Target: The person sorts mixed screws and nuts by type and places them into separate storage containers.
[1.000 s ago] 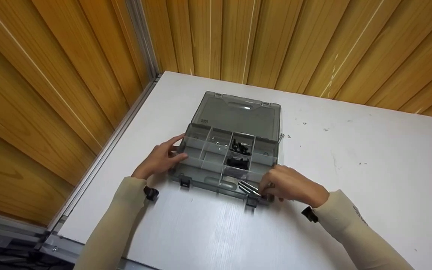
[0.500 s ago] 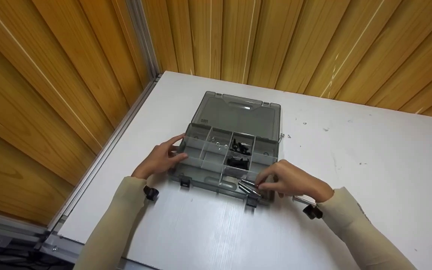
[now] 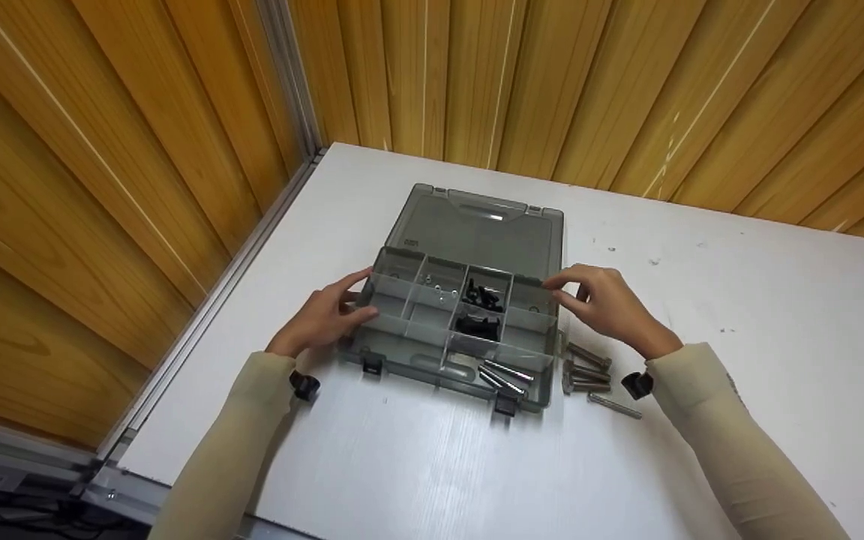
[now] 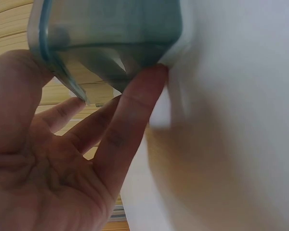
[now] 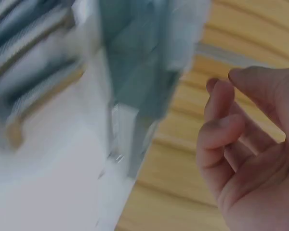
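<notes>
A grey translucent compartment box (image 3: pixel 383 347) lies on the table with its lid (image 3: pixel 484 234) folded back. My left hand (image 3: pixel 323 319) holds the box's left side, thumb over the rim and fingers against the wall, as the left wrist view shows. Beside the rear right corner hovers my right hand (image 3: pixel 612 304), its fingers loosely bent with nothing between them. Several shiny metal pins (image 3: pixel 508 370) lie in the front right compartment. On the table right of the box, under the right wrist, are hex bolts (image 3: pixel 589 386) and a separate threaded bolt (image 3: pixel 615 406).
Black screws (image 3: pixel 483 296) and larger black parts (image 3: pixel 478 327) fill two middle compartments, with small silvery pieces (image 3: pixel 438 289) in one beside them. Two latches hang at the box's front edge. Wood-panelled walls (image 3: pixel 552 90) rise behind and left of the white table (image 3: pixel 417 465).
My right hand has left the pins in the front compartment and moved back to the rear right corner. The bolts on the table now show. The left hand stays put.
</notes>
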The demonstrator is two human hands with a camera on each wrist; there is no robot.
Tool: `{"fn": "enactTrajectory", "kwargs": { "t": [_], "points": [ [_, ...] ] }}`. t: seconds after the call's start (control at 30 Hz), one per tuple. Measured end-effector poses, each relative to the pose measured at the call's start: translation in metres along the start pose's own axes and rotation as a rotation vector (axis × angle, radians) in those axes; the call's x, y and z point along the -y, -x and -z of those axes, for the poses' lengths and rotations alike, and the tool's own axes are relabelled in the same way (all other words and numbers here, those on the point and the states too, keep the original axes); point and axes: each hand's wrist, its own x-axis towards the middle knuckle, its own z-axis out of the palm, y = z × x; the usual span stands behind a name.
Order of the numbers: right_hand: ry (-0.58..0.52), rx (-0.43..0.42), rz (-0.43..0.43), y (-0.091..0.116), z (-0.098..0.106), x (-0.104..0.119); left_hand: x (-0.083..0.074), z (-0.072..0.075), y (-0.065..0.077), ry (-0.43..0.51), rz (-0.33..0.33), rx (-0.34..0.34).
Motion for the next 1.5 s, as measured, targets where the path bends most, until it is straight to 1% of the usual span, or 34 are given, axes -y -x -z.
{"fn": "enactTrajectory", "kwargs": {
  "t": [0.13,0.23,0.37,0.5,0.73,0.87,1.17,1.4,1.5],
  "points": [
    [0.056,-0.019,-0.064,-0.002,-0.002,-0.024,0.001,-0.001,-0.001,0.000,-0.012,0.001],
    [0.079,-0.015,-0.107,-0.003,-0.004,-0.038,0.001,-0.002,-0.002,-0.004,-0.015,0.004],
    [0.091,0.022,-0.147,-0.003,-0.007,-0.052,0.001,-0.002,-0.003,-0.011,-0.003,0.012],
    [0.089,0.070,-0.164,-0.005,-0.009,-0.061,0.000,-0.002,-0.004,-0.021,0.007,0.009],
    [0.089,0.144,-0.177,-0.009,-0.011,-0.067,-0.002,-0.001,-0.003,-0.014,0.015,0.000],
    [0.100,0.164,-0.170,-0.011,-0.014,-0.069,0.000,0.000,-0.003,-0.011,0.015,0.001],
    [0.090,0.147,-0.137,-0.009,-0.015,-0.071,0.000,0.000,-0.003,0.001,0.021,0.003],
    [0.083,0.136,-0.135,-0.004,-0.016,-0.071,0.000,0.000,0.000,0.006,-0.019,-0.002],
    [0.067,0.134,-0.140,-0.004,-0.016,-0.072,0.001,0.000,0.000,-0.001,-0.019,-0.008]
  ]
}}
